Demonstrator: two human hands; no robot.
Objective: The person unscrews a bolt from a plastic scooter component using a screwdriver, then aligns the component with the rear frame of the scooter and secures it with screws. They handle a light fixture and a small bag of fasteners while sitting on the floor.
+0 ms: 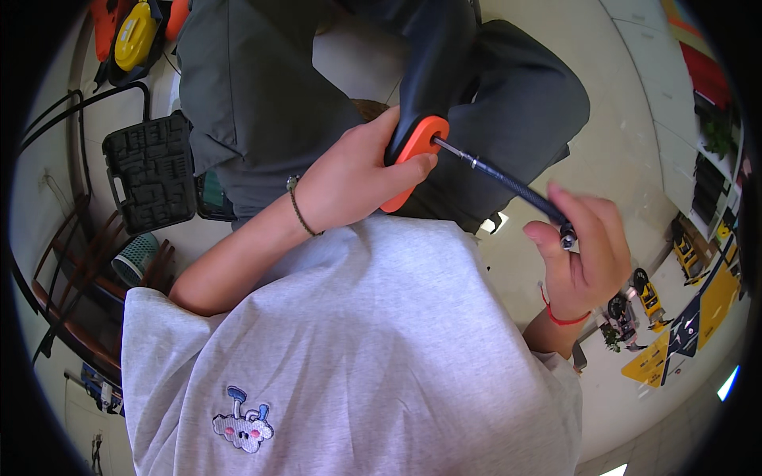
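Observation:
My left hand (361, 170) is closed round the end of a smooth black curved part (432, 75) with an orange end plate (425, 136), its thumb lying across the orange. A slim dark screwdriver-like tool (512, 184) has its silver shaft in the opening of that plate. At the tool's other end, my right hand (587, 250) curls its fingers round the handle. A small silver fitting shows between thumb and fingers. Those fingertips are slightly blurred. The tip inside the plate is hidden.
My dark-trousered legs (230, 87) flank the black part. To the left lie an open black tool case (151, 170), a teal basket (136, 258) and wooden chairs. A yellow-and-orange object (135, 36) is at upper left. White cabinets (647, 71) and yellow machines (649, 297) stand right.

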